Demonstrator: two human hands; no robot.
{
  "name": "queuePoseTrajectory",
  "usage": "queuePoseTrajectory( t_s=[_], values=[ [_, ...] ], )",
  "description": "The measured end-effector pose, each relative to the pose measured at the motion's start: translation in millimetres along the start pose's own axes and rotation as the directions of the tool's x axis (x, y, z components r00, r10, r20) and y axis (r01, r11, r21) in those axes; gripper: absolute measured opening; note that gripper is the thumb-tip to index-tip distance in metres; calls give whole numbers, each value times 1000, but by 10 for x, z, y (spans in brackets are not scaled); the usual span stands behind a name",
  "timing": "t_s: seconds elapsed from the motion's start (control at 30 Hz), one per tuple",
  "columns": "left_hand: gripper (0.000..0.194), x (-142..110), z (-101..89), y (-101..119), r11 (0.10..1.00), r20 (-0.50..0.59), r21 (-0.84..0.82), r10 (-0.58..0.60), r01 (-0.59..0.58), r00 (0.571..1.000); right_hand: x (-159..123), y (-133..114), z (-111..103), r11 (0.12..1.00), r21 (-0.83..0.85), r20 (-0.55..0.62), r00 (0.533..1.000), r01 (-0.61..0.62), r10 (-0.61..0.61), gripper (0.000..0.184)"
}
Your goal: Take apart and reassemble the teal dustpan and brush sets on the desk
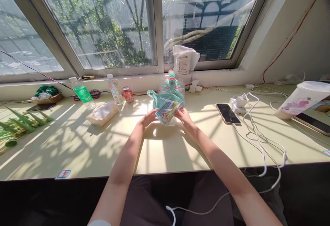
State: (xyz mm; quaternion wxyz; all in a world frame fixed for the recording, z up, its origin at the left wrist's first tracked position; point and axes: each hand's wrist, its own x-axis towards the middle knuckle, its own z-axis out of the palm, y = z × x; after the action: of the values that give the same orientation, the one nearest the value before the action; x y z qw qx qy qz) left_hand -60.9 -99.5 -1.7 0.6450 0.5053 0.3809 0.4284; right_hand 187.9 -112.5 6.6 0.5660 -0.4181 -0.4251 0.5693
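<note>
Between both hands is a small teal dustpan with a looped handle pointing up to the left, in clear plastic wrap. A bristled brush and a colourful printed card show on its front. My left hand grips the lower left edge, its fingers partly behind the pan. My right hand pinches the wrapped right side near the card. Right behind it, more teal and reddish dustpan handles stand in a row in clear wrap, partly hidden by the held one.
A tissue pack, green-labelled bottle, second bottle and red can stand left. Green spiky pieces lie farther left. At right are a phone, charger, white cables and a large cup.
</note>
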Motion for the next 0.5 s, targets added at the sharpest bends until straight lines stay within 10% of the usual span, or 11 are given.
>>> queuePoseTrajectory(
  t_s=[0.13, 0.33, 0.4, 0.5],
  values=[
    [63, -15, -65, -16, 995, 25, 77, -59, 57, 998, 24, 10, -74, 999, 3, 3, 999, -36, 36, 43],
    [50, 40, -91, 107, 998, -316, 40, -24, 38, 949, 100, 65, -124, 1000, -7, -16, 1000, -10, 10, 45],
    [43, -5, -161, 201, 999, -538, 22, 42, -36, 842, 109, 31, -148, 1000, 7, 33, 999, 23, -23, 45],
    [42, -209, -347, 335, 993, -832, 71, 109, -91, 544, 111, -38, -197, 997, 38, 52, 996, 67, -69, 46]
  ],
)
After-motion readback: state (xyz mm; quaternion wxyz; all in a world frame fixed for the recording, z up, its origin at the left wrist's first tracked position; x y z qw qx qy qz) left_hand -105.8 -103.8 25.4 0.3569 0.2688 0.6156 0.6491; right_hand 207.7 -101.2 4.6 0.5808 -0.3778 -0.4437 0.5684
